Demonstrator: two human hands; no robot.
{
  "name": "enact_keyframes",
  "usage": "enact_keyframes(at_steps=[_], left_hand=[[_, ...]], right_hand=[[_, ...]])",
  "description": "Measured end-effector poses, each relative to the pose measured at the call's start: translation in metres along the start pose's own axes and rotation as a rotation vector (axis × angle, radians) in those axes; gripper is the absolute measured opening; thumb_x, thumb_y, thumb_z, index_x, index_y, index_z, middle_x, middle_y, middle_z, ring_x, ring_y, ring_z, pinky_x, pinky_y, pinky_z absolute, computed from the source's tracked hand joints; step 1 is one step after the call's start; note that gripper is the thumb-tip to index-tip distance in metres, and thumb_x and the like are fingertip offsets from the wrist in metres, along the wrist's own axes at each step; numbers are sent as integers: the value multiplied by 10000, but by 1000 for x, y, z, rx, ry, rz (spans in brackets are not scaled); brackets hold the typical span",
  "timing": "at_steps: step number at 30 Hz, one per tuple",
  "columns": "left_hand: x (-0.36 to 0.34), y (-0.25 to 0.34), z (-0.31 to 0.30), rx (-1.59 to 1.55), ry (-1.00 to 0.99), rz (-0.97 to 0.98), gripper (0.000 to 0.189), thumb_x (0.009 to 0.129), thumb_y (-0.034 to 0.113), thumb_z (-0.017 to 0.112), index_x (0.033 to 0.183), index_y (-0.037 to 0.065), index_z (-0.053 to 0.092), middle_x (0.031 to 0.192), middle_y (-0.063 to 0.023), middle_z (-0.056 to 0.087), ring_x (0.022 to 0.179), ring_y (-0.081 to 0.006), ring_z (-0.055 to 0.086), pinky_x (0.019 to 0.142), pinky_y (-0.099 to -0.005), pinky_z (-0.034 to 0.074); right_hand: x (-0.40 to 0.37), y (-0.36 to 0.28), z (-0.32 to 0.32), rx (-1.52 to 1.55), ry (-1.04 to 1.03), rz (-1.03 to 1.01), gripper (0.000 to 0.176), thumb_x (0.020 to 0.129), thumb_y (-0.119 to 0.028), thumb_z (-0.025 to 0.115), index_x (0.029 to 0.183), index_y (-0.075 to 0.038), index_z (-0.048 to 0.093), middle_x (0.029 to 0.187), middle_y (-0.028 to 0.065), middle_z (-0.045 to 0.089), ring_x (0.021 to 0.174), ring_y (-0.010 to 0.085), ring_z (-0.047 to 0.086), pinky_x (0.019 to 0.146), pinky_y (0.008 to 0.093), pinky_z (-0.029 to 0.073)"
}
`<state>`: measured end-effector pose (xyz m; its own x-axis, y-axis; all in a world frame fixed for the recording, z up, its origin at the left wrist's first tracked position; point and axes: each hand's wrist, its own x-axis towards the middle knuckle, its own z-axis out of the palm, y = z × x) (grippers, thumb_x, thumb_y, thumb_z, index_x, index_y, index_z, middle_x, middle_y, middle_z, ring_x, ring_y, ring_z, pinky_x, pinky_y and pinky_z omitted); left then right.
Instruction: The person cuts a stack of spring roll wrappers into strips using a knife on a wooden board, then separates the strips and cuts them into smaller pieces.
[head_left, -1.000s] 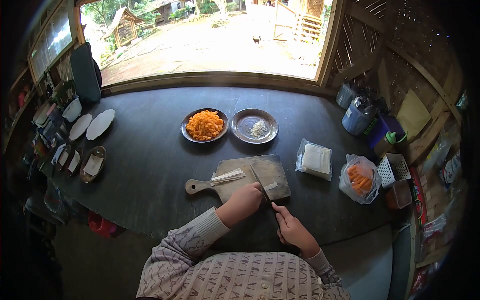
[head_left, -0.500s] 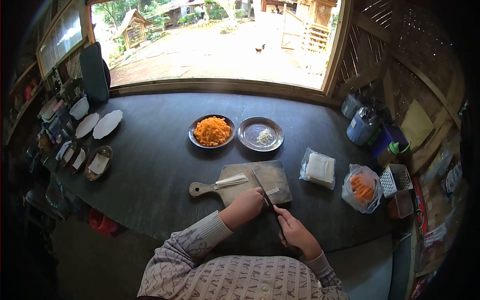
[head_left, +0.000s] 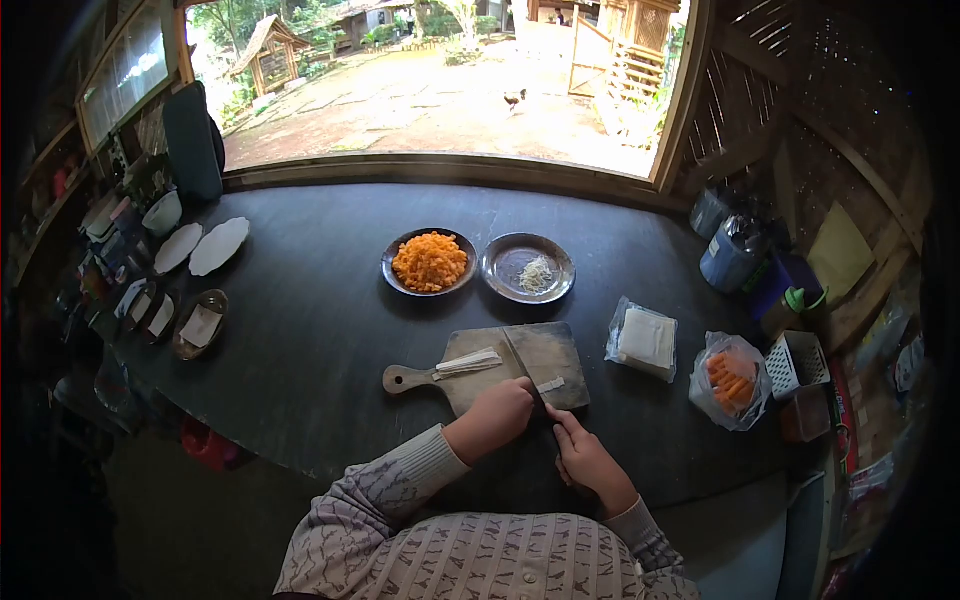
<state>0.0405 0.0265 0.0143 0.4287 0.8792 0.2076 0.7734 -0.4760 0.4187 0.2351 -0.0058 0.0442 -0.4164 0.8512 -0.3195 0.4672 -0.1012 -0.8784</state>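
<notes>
My right hand [head_left: 590, 462] grips the handle of a knife [head_left: 522, 362], its blade slanting up and left over the wooden cutting board [head_left: 555, 345]. Beside the blade, on its left, my left hand [head_left: 500, 412] rests on the board's near edge with its fingers curled closed; what they hold is hidden. Small white cut pieces [head_left: 552, 384] lie just right of the blade. On the board's left part is a small bundle of thin white strips [head_left: 468, 363]. Beyond the board stand a plate [head_left: 500, 288] with white shreds [head_left: 537, 273] and another bearing diced orange pieces [head_left: 430, 262].
To the right lie a pack of white sheets [head_left: 646, 338] and a plastic bag of orange sticks [head_left: 730, 380]. A white perforated basket [head_left: 797, 362] stands beyond the bag. White dishes [head_left: 219, 247] and small brown dishes [head_left: 200, 326] sit at the left.
The whole view has shifted slightly. Both hands and the knife stay almost where they were, the blade tilting a little differently over the board.
</notes>
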Motion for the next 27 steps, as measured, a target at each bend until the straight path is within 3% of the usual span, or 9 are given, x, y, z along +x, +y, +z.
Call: enact_keyframes(at_steps=[18,24,27], left_hand=[[-1,1,3,65,42,-5,142,792,82,585,714,9,678,840,-129,620,780,-293,646,730,-383,542],[-1,0,-1,27,18,-13,146,797,85,582,699,15,665,839,-139,616,763,-306,644,724,-399,537],[-1,3,-8,-1,-5,-33,131,796,68,578,753,6,686,860,-148,624,788,-321,646,740,-410,533]], right_hand=[[-28,6,-7,0,-36,-15,397,1053,-181,393,1442,-110,429,578,35,512,469,98,492,487,273,438],[-14,0,2,-103,30,-66,387,1053,-197,401,1436,-153,436,576,34,509,452,101,490,451,279,431],[-2,-1,-3,27,-24,38,384,1055,-209,401,1436,-177,438,568,34,504,447,105,487,444,279,428]])
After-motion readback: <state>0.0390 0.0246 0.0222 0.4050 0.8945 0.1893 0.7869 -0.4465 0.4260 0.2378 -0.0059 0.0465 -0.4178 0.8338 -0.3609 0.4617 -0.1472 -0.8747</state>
